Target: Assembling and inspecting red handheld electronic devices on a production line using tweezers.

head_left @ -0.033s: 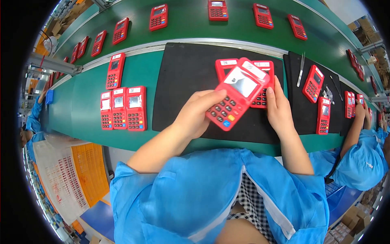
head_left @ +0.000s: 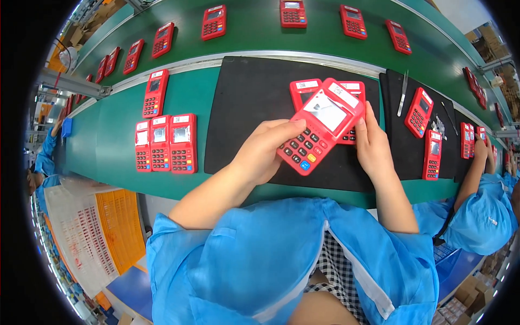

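Note:
A red card payment terminal (head_left: pixel 310 142) with a keypad and a film-covered screen is held tilted above the black mat (head_left: pixel 244 97). My left hand (head_left: pixel 261 149) is closed round its lower left side, thumb on the front. At the upper right edge of the terminal, my right hand (head_left: pixel 374 142) pinches it between thumb and fingers. Behind it two more terminals lie on the mat, a left one (head_left: pixel 297 95) and a right one (head_left: pixel 356 86), both partly covered by the held one.
Left on the green bench stand three terminals (head_left: pixel 161 143) in a row, with another terminal (head_left: pixel 155 93) behind. To the right lie tweezers (head_left: pixel 402 93), a terminal (head_left: pixel 418 112) and another terminal (head_left: pixel 432 154). More terminals line the green conveyor (head_left: pixel 254 40). A co-worker (head_left: pixel 476 211) sits at right.
The held terminal has shifted slightly to the right, its upper corner now against my right hand. Its screen and label appear sharper. My hands have barely moved.

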### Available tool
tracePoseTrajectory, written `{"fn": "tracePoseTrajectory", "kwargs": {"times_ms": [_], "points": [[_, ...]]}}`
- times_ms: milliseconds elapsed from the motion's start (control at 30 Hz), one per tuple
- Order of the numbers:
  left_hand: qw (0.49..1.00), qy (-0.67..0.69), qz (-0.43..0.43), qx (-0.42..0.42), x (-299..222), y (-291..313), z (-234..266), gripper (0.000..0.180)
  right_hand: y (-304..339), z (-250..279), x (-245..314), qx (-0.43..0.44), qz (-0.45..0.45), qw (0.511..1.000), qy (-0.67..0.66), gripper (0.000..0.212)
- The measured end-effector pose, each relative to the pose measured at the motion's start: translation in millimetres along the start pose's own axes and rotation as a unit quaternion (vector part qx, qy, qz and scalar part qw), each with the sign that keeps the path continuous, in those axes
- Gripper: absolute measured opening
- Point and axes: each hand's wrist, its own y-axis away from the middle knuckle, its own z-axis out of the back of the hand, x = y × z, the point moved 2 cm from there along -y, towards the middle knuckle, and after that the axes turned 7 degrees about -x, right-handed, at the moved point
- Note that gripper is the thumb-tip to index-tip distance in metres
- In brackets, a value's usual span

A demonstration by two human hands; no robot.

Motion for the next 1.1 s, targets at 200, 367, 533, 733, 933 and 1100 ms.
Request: {"fn": "tracePoseTrajectory", "kwargs": {"times_ms": [200, 367, 533, 733, 933, 1100], "points": [[0.966, -0.145, -0.135, -0.168, -23, 20, 54, 0.032, -4, 6, 12, 0.052, -0.026, 0.977, 0.207, 0.055], [0.981, -0.113, -0.033, -0.154, -34, 10, 49, 0.034, -8, 2, 10, 0.038, 0.008, 0.975, 0.218, 0.055], [0.952, -0.164, -0.162, -0.201, -44, 20, 64, 0.039, -4, 16, 0, -0.019, 0.000, 0.994, 0.110, 0.052], [0.791, -0.468, -0.246, -0.308, -39, 9, 96, 0.041, 9, 17, -2, 0.023, 0.095, 0.995, -0.028, 0.086], [0.536, -0.771, -0.242, -0.247, -49, -12, 65, 0.053, 8, 25, -3, 0.023, 0.053, 0.997, -0.041, 0.087], [0.504, -0.736, -0.331, -0.307, -41, -3, 65, 0.044, 12, 24, -10, -0.027, 0.148, 0.989, 0.004, 0.064]]}}
